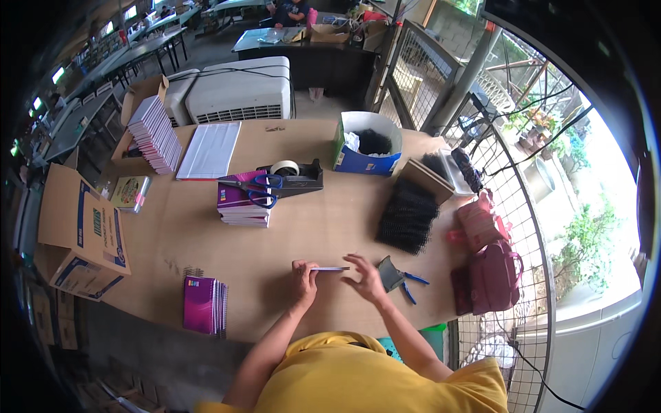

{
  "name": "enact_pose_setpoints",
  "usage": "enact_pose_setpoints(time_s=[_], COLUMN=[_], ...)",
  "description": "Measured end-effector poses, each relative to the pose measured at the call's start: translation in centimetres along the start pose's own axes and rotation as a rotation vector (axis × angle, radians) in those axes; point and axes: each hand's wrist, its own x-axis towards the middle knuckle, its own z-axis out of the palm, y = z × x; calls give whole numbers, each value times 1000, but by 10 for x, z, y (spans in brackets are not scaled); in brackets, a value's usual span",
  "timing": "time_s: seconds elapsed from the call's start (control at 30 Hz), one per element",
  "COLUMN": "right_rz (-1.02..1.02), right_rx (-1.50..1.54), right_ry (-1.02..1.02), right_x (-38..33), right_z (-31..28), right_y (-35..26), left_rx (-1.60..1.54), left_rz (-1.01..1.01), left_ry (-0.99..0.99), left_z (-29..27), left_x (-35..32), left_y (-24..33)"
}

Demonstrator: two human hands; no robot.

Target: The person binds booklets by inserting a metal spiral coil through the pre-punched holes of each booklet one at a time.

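Note:
A thin pad of paper (330, 268), seen nearly edge-on, is pinched at its left end by my left hand (303, 282). My right hand (368, 279) is at the pad's right end, fingers and thumb spread apart; whether a fingertip touches it I cannot tell. Just right of that hand lie a dark grey flat piece (390, 274) and blue-handled pliers (412, 285). Purple spiral notebooks (199, 304) are stacked at the near left. Beyond my hands, blue-handled scissors (265, 187) rest on a stack of purple-covered pads (242, 212).
A black tape dispenser (308, 181) stands behind the pads. Black binding coils (407, 215) lie at right, near a blue box (365, 164) and a maroon bag (496, 277). At left are an open carton (89, 234), a tall pad stack (155, 134) and white sheets (208, 151).

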Motion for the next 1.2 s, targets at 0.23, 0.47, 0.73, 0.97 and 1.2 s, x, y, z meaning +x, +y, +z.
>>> enact_pose_setpoints(time_s=[0.23, 0.47, 0.73, 0.97, 1.2], right_rz=[-20, -96, -57, -98, -99], right_rx=[-968, -1036, -954, -894, -917], right_ry=[272, 105, -52, -77, -51], right_x=[55, 53, 48, 54, 56], right_z=[-96, -109, -108, -118, -121], right_y=[84, 107, 101, 104, 99], left_rx=[-62, -20, -45, -37, -47], left_rz=[-17, -70, -38, -29, -19], left_ry=[-54, -65, -78, -70, -61], left_z=[-1, -2, -6, -4, 1], left_x=[19, 20, 17, 14, 13], left_y=[2, 6, 3, 2, 0])
